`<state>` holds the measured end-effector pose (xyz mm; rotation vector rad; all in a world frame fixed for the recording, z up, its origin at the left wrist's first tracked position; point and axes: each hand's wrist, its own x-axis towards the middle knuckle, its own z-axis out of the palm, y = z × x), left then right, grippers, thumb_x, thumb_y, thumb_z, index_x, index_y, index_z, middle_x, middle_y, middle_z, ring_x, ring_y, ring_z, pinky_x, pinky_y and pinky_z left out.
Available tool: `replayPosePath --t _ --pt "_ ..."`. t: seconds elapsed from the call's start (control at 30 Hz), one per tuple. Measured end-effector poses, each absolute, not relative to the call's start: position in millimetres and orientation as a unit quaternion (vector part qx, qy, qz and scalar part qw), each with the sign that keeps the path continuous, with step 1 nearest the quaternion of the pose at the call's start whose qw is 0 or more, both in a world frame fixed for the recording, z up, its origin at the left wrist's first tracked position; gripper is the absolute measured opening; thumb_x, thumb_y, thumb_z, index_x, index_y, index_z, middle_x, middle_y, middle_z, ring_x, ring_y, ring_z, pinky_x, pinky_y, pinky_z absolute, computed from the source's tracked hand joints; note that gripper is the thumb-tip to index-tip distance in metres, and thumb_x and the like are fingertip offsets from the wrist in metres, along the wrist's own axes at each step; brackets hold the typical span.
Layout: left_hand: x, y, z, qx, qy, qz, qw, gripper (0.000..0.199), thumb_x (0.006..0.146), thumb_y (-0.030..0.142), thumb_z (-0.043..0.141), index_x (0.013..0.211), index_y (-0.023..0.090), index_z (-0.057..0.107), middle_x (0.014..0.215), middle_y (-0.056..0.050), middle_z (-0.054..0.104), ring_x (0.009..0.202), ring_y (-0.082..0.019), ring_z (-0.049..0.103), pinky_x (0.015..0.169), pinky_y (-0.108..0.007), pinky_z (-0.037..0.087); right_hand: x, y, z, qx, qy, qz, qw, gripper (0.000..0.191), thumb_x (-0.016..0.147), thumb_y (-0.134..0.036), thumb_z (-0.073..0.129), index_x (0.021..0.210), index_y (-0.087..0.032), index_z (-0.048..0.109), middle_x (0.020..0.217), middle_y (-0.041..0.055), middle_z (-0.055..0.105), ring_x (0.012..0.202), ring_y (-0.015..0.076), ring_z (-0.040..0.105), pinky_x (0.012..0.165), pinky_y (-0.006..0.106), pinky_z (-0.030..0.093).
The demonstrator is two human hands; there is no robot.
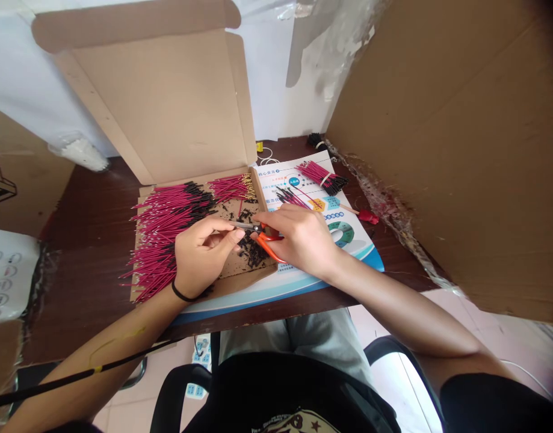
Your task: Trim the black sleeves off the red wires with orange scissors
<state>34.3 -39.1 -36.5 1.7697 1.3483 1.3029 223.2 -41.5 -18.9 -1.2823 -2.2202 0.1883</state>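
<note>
My right hand (298, 239) grips orange-handled scissors (268, 240), and their metal blades (245, 226) point left towards my left hand (203, 255). The left fingers pinch a thin wire (234, 224) at the blades, though the fingers partly hide it. Both hands are above a cardboard box (240, 267) that holds black snippets (251, 249). To my left lies a large heap of red wires with black sleeves (168, 224). A bundle of red wires with gold tips (231, 187) sits beyond the hands.
The box's raised lid (159, 102) stands behind the work, on a dark wooden table (91, 240). A printed blue-and-white brochure (343, 240) carries more red wire bundles (321, 176). A red-handled tool (369, 216) lies at its right edge. A tall cardboard sheet (447, 150) blocks the right side.
</note>
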Motion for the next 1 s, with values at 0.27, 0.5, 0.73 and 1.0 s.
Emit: replayPosePath --t 0.27,0.5,0.73,1.0 --pt "35.7 -40.2 -32.4 0.667 0.498 0.479 0.278 0.007 0.072 0.024 0.071 0.073 0.017 0.069 0.069 0.0 0.069 0.052 -0.01 0.064 0.049 -0.02 0.055 225.5 -40.5 -16.7 -0.463 -0.84 0.075 0.274 0.022 0.086 -0.028 0.053 0.098 -0.019 0.069 0.076 0.0037 0.066 0.072 0.0147 0.056 0.061 0.026 0.038" --pt "36.0 -39.5 -30.5 0.687 0.483 0.469 0.273 0.005 0.073 0.022 0.07 0.072 0.017 0.069 0.071 -0.001 0.071 0.05 -0.009 0.064 0.048 -0.018 0.055 225.9 -37.3 -21.9 -0.481 -0.84 0.065 0.243 0.021 0.087 -0.025 0.052 0.091 -0.02 0.071 0.068 0.0026 0.063 0.066 0.0137 0.054 0.057 0.026 0.035" --pt "36.0 -39.5 -28.5 0.693 0.478 0.451 0.298 0.009 0.075 0.025 0.068 0.075 0.016 0.07 0.076 -0.002 0.072 0.054 -0.011 0.066 0.049 -0.018 0.056 226.1 -37.6 -16.9 -0.48 -0.825 0.082 0.286 0.024 0.086 -0.031 0.054 0.099 -0.02 0.07 0.073 0.0028 0.067 0.068 0.0137 0.057 0.06 0.026 0.037" --pt "34.7 -38.9 -26.6 0.696 0.482 0.437 0.304 0.01 0.076 0.025 0.066 0.079 0.016 0.071 0.074 -0.001 0.071 0.054 -0.011 0.066 0.048 -0.018 0.055 227.8 -37.9 -13.1 -0.457 -0.843 0.069 0.276 0.022 0.086 -0.031 0.054 0.096 -0.021 0.07 0.071 0.0019 0.066 0.068 0.0138 0.057 0.056 0.026 0.034"
